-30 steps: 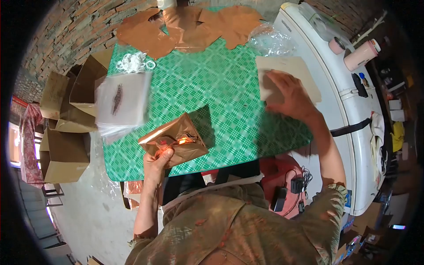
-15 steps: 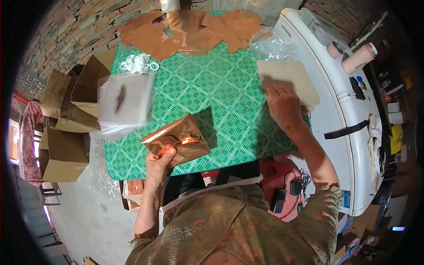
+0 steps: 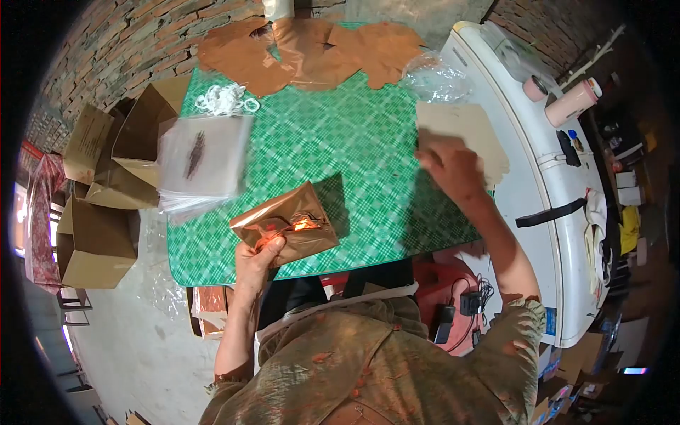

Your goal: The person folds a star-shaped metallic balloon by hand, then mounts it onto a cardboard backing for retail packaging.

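Observation:
My left hand (image 3: 256,256) grips the near edge of a shiny copper-coloured folded box (image 3: 285,223), held tilted just above the green checked tablecloth (image 3: 354,156). My right hand (image 3: 451,167) rests on the near left edge of a stack of beige card sheets (image 3: 464,134) at the table's right side, fingers curled on the top sheet. Whether that sheet is lifted I cannot tell.
A stack of clear plastic bags (image 3: 202,159) lies at the table's left edge, white rings (image 3: 225,100) behind it. Flat copper box blanks (image 3: 312,49) cover the far edge, next to crumpled clear plastic (image 3: 435,76). Open cardboard boxes (image 3: 95,237) stand left; a white appliance (image 3: 545,163) stands right.
My right hand has slid a little toward me and leftward over the beige card stack, fingers curling at its edge. My left hand still holds the copper box in the same place.

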Motion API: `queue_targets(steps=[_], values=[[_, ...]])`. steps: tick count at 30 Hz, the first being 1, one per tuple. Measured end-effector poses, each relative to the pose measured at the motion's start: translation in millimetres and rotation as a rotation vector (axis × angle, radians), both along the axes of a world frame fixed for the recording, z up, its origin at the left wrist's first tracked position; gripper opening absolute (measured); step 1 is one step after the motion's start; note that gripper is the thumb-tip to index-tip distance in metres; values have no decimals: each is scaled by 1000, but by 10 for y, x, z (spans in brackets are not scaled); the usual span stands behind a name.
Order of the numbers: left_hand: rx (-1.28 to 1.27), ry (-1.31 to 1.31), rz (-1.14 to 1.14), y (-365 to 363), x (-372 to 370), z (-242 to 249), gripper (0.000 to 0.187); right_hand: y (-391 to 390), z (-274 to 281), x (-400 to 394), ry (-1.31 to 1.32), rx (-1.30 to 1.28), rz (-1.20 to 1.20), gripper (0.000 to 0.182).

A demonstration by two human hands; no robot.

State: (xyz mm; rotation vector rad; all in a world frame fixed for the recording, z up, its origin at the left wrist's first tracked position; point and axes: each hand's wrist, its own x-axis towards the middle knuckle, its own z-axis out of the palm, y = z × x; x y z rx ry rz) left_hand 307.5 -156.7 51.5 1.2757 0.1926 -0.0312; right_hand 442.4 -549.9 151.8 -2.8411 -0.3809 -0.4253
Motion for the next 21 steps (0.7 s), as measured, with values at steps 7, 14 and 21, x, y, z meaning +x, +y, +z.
queue_targets(steps=[7,14,21], values=[[17,10,-1,-3,14,1,23,415,476,-627,217,626,502,43],[2,12,-39,7,-2,39,28,852,1205,-1354,565,1191,1444,50],[10,-1,-40,24,-8,-8,27,644,1024,-1137,284,1053,1290,25]])
